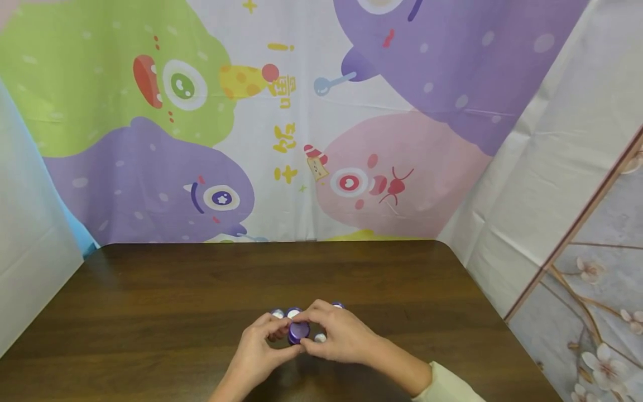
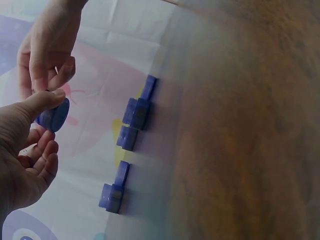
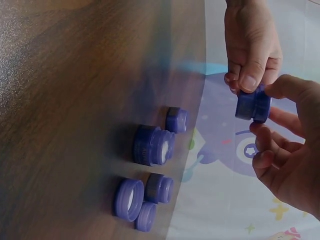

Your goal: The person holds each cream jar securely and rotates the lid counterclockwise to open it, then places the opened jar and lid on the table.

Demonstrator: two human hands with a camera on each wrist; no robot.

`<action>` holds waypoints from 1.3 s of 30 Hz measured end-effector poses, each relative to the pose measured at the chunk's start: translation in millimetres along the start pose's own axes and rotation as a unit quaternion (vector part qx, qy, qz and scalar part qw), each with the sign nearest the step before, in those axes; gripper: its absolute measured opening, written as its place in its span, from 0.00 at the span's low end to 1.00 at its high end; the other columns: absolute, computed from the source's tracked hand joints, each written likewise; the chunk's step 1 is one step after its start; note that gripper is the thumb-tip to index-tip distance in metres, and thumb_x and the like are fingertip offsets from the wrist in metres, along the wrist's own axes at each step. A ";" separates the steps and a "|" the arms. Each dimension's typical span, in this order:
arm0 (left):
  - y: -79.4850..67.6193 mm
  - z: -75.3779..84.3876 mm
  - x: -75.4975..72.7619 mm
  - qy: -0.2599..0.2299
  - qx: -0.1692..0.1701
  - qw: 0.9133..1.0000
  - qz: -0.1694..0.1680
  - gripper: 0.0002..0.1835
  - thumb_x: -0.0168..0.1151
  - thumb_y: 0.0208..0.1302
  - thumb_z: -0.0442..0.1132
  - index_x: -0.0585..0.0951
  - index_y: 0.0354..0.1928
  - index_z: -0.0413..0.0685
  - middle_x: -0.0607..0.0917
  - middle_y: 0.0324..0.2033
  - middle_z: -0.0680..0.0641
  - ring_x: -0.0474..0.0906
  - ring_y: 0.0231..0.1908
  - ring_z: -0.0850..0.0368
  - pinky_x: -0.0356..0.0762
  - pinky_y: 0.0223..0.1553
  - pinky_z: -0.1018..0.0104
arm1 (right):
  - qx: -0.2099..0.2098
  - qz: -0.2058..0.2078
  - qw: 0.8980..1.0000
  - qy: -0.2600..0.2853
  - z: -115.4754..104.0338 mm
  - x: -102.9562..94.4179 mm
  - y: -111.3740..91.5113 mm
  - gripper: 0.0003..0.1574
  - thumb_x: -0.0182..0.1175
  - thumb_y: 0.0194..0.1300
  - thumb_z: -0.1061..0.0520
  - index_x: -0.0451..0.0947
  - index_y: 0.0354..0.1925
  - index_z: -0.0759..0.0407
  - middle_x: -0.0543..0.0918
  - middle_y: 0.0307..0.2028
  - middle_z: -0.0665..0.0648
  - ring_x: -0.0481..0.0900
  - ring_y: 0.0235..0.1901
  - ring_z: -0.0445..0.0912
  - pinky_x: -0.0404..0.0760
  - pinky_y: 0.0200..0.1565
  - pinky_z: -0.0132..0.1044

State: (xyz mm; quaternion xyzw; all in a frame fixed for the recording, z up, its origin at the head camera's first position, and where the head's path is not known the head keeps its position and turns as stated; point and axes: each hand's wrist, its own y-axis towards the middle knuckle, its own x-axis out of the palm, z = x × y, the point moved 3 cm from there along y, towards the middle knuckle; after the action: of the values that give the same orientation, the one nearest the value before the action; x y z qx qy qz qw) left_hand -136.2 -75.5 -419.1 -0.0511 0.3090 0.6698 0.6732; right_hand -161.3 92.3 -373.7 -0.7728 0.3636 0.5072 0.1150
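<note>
A small purple jar (image 1: 299, 330) is held up between both hands, its smooth purple round face turned upward in the head view. My left hand (image 1: 260, 347) pinches it from the left with thumb and fingertips. From the other side, my right hand (image 1: 342, 336) grips it with thumb and fingers too. Seen from the right wrist, the held jar (image 3: 245, 106) shows a wider part and a narrower part. Beyond it on the table, a larger purple jar (image 3: 146, 146) stands without a lid, near a small jar (image 3: 173, 120) and another small jar (image 3: 159, 188).
A wide lid (image 3: 120, 201) with a white inside and a smaller purple ring-shaped piece (image 3: 145, 216) lie on the dark wooden table (image 1: 166, 312). Behind the table's far edge hangs a cartoon-printed cloth (image 1: 281, 212). A flowered panel (image 1: 593, 312) borders the right side.
</note>
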 end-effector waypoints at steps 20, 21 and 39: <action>0.9 -0.5 2.6 0.005 0.000 1.000 -0.009 0.19 0.78 0.39 0.40 0.85 0.37 0.44 0.76 0.28 0.60 0.77 0.31 0.59 0.78 0.35 0.71 | 0.009 -0.029 1.000 0.004 0.2 -0.3 -0.2 0.26 0.56 0.59 0.54 0.72 0.58 0.47 0.76 0.49 0.47 0.73 0.30 0.36 0.73 0.32 0.22; 0.8 -0.5 2.6 0.006 0.001 1.000 -0.008 0.19 0.77 0.39 0.39 0.85 0.37 0.44 0.76 0.28 0.60 0.76 0.31 0.59 0.77 0.35 0.71 | 0.014 -0.026 1.000 0.007 0.3 -0.4 -0.3 0.25 0.56 0.61 0.51 0.72 0.58 0.47 0.76 0.49 0.47 0.74 0.32 0.36 0.74 0.33 0.22; -0.2 0.9 2.5 0.007 0.004 1.000 -0.005 0.18 0.77 0.39 0.39 0.85 0.37 0.43 0.76 0.28 0.60 0.76 0.31 0.62 0.78 0.34 0.71 | 0.003 -0.012 1.000 0.012 -1.5 -3.4 -1.0 0.28 0.62 0.61 0.47 0.72 0.58 0.52 0.77 0.48 0.50 0.68 0.25 0.30 0.73 0.28 0.20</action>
State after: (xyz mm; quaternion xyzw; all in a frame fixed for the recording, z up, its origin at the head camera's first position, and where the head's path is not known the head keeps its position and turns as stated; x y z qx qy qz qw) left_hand -135.9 -72.9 -419.7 -0.0545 0.3167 0.6650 0.6742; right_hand -160.3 93.7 -370.2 -0.7828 0.3573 0.4952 0.1196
